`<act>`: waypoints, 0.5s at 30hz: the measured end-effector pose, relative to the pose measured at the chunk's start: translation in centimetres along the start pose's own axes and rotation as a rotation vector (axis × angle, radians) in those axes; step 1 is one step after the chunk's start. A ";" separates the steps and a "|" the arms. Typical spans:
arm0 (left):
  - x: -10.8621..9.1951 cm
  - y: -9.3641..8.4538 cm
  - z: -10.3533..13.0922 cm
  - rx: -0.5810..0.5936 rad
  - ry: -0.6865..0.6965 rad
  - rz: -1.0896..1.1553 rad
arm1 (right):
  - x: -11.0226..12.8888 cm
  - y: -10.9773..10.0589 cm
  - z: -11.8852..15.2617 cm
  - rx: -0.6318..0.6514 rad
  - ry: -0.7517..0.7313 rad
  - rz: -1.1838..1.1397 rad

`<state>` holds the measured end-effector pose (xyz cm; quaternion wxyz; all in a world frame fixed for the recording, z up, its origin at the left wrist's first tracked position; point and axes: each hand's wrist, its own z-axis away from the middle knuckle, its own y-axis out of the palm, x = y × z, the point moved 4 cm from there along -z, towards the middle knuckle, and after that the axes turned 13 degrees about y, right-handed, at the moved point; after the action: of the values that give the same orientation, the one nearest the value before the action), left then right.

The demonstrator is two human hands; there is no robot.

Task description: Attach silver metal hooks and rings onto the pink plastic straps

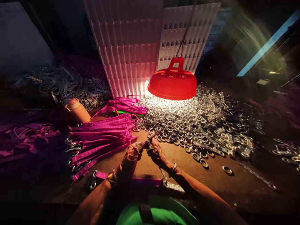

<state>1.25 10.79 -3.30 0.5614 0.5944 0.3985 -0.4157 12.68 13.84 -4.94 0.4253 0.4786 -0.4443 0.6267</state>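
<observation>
While hands meet, small ring (148,144) pinched between both hands' fingers (140,146).

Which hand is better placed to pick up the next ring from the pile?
Probably the right hand. It sits nearest the ring pile, whose edge lies just beyond its fingertips. The left hand is on the side of the pink straps, farther from the rings.

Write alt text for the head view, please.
Two bare hands, left hand and right hand, meet over a brown worktable, pinching a small item too dark to identify. A red dome lamp lights a heap of silver metal rings; bundled pink plastic straps lie left.
</observation>
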 end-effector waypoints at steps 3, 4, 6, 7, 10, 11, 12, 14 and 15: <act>1.1 -0.3 -0.2 0.104 0.011 -0.149 | -0.1 -0.2 -0.2 0.017 0.008 0.065; 1.2 -0.4 -0.3 0.117 0.036 -0.196 | -0.2 -0.2 -0.3 0.022 0.006 0.103; 1.2 -0.5 -0.3 0.104 0.080 -0.265 | -0.1 -0.3 -0.7 0.028 -0.002 0.167; 1.1 -0.6 -0.4 0.089 0.076 -0.295 | 0.0 -0.4 -0.9 0.030 -0.009 0.180; 1.0 -1.0 -0.8 0.032 -0.091 -0.306 | 1.4 -0.7 -0.9 0.075 -0.035 0.191; 0.9 -1.1 -0.9 0.028 -0.171 -0.289 | 2.0 -0.8 -0.6 0.121 -0.041 0.207; 0.7 -1.1 -0.9 0.046 -0.252 -0.268 | 2.6 -0.8 -0.1 0.187 -0.038 0.232; -0.1 -1.0 -0.7 0.111 -0.375 -0.230 | 3.4 -0.8 1.3 0.331 -0.039 0.310; -0.7 -1.0 -0.4 0.143 -0.419 -0.218 | 3.6 -0.8 2.3 0.378 -0.059 0.351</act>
<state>0.13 11.26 -2.95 0.5400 0.4870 0.3048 -0.6151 13.35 12.22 -0.95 0.1998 0.4830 -0.4079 0.7486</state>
